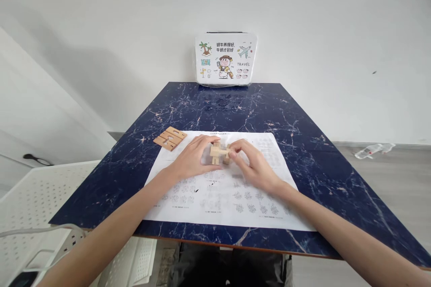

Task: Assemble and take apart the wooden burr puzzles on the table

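Note:
A small pale wooden block puzzle (pixel 215 151) of interlocking pieces stands on a printed instruction sheet (pixel 249 208). My left hand (pixel 193 157) curves around its left side, thumb at the near side and fingers at the far side. At the puzzle's right, my right hand (pixel 252 161) pinches the end of a wooden piece that reaches out from it. Whether that piece is fitted into the rest is too small to tell. The sheet carries rows of small line drawings, too fine to read from here.
Flat brown wooden pieces with cut-outs (pixel 170 138) lie at the sheet's upper left corner. A white cartoon-printed case (pixel 225 59) stands against the wall at the far edge of the blue marbled table (pixel 215 112). A white perforated rack (pixel 50 184) with a cable is at the left.

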### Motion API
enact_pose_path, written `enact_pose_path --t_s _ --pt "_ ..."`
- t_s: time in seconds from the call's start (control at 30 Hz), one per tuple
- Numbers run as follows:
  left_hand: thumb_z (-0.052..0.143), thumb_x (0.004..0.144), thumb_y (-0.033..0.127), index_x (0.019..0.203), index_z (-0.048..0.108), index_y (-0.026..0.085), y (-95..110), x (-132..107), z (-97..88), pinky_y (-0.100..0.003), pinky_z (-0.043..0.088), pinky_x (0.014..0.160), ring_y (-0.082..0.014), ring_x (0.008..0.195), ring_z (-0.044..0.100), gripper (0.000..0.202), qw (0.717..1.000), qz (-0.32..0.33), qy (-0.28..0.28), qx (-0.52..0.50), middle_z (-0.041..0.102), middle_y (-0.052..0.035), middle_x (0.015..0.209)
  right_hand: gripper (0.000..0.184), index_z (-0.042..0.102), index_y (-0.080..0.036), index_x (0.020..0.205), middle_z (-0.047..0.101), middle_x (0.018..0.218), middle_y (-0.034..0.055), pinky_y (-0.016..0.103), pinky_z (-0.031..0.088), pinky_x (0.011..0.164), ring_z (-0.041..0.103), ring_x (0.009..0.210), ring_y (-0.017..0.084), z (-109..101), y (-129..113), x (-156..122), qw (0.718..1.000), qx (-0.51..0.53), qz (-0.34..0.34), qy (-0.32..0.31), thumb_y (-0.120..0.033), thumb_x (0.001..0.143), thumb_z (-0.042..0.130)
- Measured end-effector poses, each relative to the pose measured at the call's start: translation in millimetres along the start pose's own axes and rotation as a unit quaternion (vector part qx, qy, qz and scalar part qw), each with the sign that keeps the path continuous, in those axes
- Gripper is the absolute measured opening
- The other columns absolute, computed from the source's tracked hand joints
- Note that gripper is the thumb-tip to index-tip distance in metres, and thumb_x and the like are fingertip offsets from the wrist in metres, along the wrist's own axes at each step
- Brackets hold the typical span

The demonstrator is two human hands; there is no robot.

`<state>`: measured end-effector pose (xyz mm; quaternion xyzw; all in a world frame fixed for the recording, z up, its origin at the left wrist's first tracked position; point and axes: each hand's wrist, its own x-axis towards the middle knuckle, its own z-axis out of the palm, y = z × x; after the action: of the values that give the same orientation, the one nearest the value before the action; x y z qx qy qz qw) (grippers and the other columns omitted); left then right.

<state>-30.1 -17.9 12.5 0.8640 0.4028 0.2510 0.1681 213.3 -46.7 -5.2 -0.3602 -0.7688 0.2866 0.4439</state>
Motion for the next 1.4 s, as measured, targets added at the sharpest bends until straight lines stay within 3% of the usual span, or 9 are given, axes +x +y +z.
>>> enact_pose_path --t_s 0.2,0.3,0.4,0.5,0.67,0.77,0.93,1.1,1.4 --pt "0.086 0.081 0.056 0.15 0.047 0.03 -5 0 5.5 -0.057 0.044 0.117 -0.0375 0.141 0.055 0.083 0.998 -0.046 -0.031 0.003 0.058 -0.0132 0.153 0.034 0.061 -0.022 0.106 0.062 0.08 0.0022 0.034 0.047 0.07 0.058 0.073 0.02 -11 12 8 0.98 0.1 0.158 0.074 -0.052 0.109 0.044" --pt "0.085 0.082 0.057 0.15 0.047 0.028 -6 0 7.5 -0.057 0.044 0.118 -0.0377 0.143 0.053 0.083 0.997 -0.06 -0.049 -0.007 0.057 -0.0144 0.154 0.037 0.066 -0.022 0.101 0.064 0.079 0.0029 0.033 0.044 0.066 0.056 0.07 0.02 -13 17 10 0.976 0.03 0.201 0.084 -0.051 0.106 0.043" --pt "0.084 0.083 0.057 0.151 0.047 0.029 -6 0 7.9 -0.057 0.044 0.118 -0.0371 0.144 0.053 0.082 0.997 -0.058 -0.052 -0.018 0.055 -0.0143 0.155 0.038 0.069 -0.022 0.098 0.073 0.09 0.0065 0.036 0.045 0.071 0.062 0.075 0.023 -12 20 10 0.979 -0.075 0.182 0.055 -0.048 0.107 0.042" --pt "0.084 0.084 0.055 0.15 0.047 0.029 -6 1 7.7 -0.058 0.043 0.118 -0.0369 0.144 0.053 0.08 0.997 -0.053 -0.054 -0.024 0.056 -0.0149 0.155 0.039 0.07 -0.022 0.106 0.077 0.099 0.009 0.038 0.047 0.073 0.067 0.079 0.025 -9 23 8 0.981 -0.116 0.152 0.034 -0.048 0.108 0.041" --pt "0.084 0.084 0.055 0.147 0.049 0.028 -6 0 8.7 -0.059 0.044 0.117 -0.0372 0.142 0.054 0.077 0.997 -0.045 -0.05 -0.025 0.059 -0.0152 0.15 0.038 0.068 -0.022 0.125 0.076 0.112 0.012 0.042 0.054 0.078 0.071 0.088 0.027 -3 31 4 0.981 -0.16 0.109 0.031 -0.046 0.109 0.044" --pt "0.083 0.085 0.055 0.146 0.049 0.027 -7 1 9.0 -0.058 0.045 0.116 -0.0365 0.14 0.055 0.076 0.998 -0.04 -0.045 -0.021 0.059 -0.015 0.148 0.038 0.067 -0.021 0.129 0.071 0.116 0.0133 0.042 0.057 0.075 0.071 0.081 0.025 -2 33 3 0.98 -0.177 0.091 0.02 -0.044 0.108 0.046" --pt "0.083 0.084 0.058 0.14 0.052 0.027 -6 2 8.2 -0.056 0.047 0.113 -0.0358 0.137 0.055 0.071 0.999 -0.032 -0.042 -0.014 0.059 -0.0131 0.141 0.034 0.065 -0.021 0.131 0.066 0.124 0.0136 0.043 0.062 0.074 0.069 0.076 0.022 0 31 2 0.985 -0.144 0.096 0.026 -0.041 0.106 0.053" --pt "0.084 0.085 0.055 0.139 0.052 0.027 -8 2 9.1 -0.056 0.045 0.115 -0.0342 0.137 0.054 0.069 0.999 -0.018 -0.04 -0.009 0.059 -0.0116 0.14 0.027 0.062 -0.021 0.129 0.067 0.128 0.014 0.046 0.063 0.086 0.072 0.089 0.023 1 26 2 0.995 -0.082 0.064 -0.002 -0.03 0.106 0.052" --pt "0.083 0.083 0.061 0.138 0.057 0.028 -8 3 9.1 -0.055 0.047 0.112 -0.0342 0.132 0.056 0.069 0.999 -0.009 -0.036 -0.005 0.063 -0.0106 0.137 0.049 0.049 -0.028 0.149 0.071 0.135 0.012 0.056 0.06 0.105 0.07 0.125 0.027 3 18 0 0.997 -0.008 0.016 -0.081 -0.012 0.103 0.044"
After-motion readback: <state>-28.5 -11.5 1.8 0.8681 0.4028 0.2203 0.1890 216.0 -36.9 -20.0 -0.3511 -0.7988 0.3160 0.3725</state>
